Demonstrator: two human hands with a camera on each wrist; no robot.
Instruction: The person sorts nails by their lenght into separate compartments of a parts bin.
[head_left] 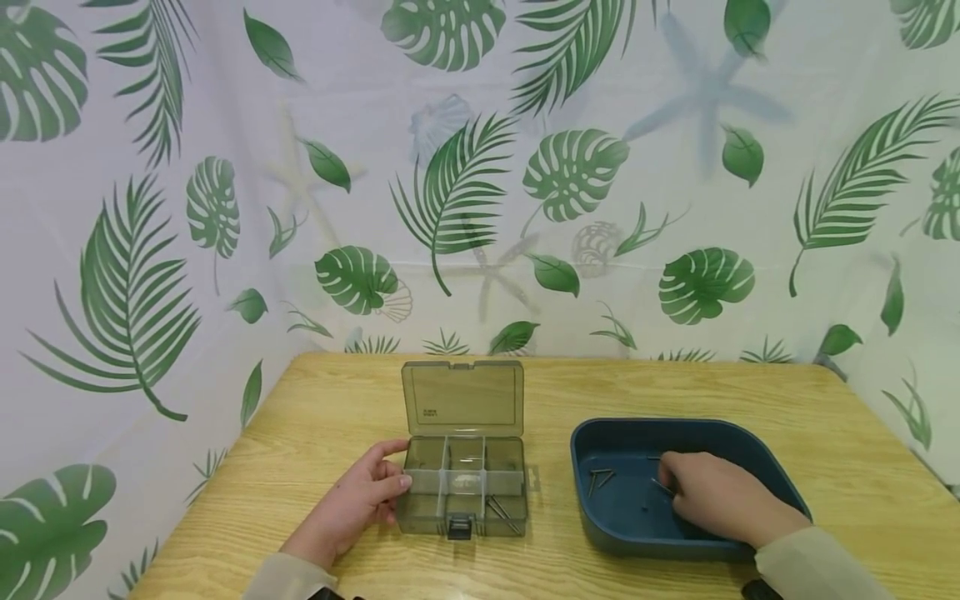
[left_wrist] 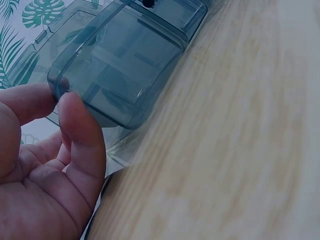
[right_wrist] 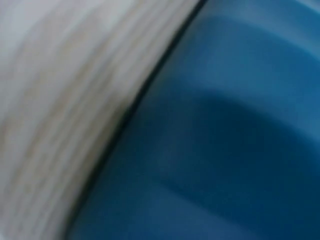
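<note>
The right hand [head_left: 716,492] reaches into the blue tray [head_left: 765,450] from 4 o'clock, its thumb and fingers drawn together; it looks to pinch a slim metal fastener [head_left: 662,485] that juts from the fingertips toward 10 o'clock. The right wrist view is too blurred to confirm this.

The left hand [head_left: 367,492] holds the organizer box [head_left: 462,527] at its 9 o'clock side, thumb against the near part of the edge and index finger at the 10 o'clock corner; the left wrist view shows thumb and index finger closed on that corner.

Around the right hand, a cluster of loose fasteners [head_left: 602,472] lies at 9 o'clock on the tray floor, and a small dark piece [head_left: 644,507] sits at 8 o'clock.

The box stands apart from the tray, at its 9 o'clock. Its clear lid [head_left: 465,396] is raised at 12 o'clock and its dark latch [head_left: 460,527] faces 6. More fasteners [head_left: 503,517] lie in the 4 o'clock compartment.

Both containers rest on a wood-grain table [head_left: 555,400]; leaf-print cloth [head_left: 487,325] hangs beyond at 12 o'clock.
</note>
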